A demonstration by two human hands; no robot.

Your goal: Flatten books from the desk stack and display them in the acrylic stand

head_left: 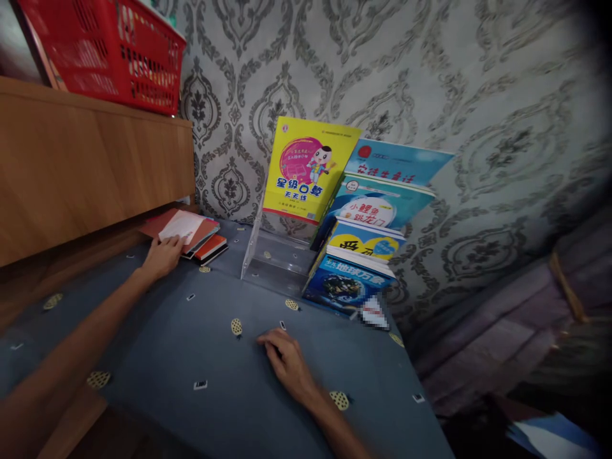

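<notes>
My left hand (165, 256) reaches to the far left of the cloth, its fingers over the near edge of a red book (203, 231) with a pale patch on its cover. The thumb is hidden, seemingly under the edge. Beneath lies an orange-covered book (213, 247). My right hand (288, 363) rests on the cloth, fingers loosely bent, with nothing in it. Beyond it stands a clear plastic book rack (253, 245). A yellow workbook (310, 169) leans at its back. Blue books stand in tiers on its right, the front one a blue book with a globe (344, 284).
The table has a blue-grey cloth (167, 357) with a pineapple print. A wooden cabinet (95, 166) at the left carries a red plastic basket (148, 64). Patterned wallpaper (229, 115) rises behind the rack. Bundled fabric (497, 344) lies off the table's right edge.
</notes>
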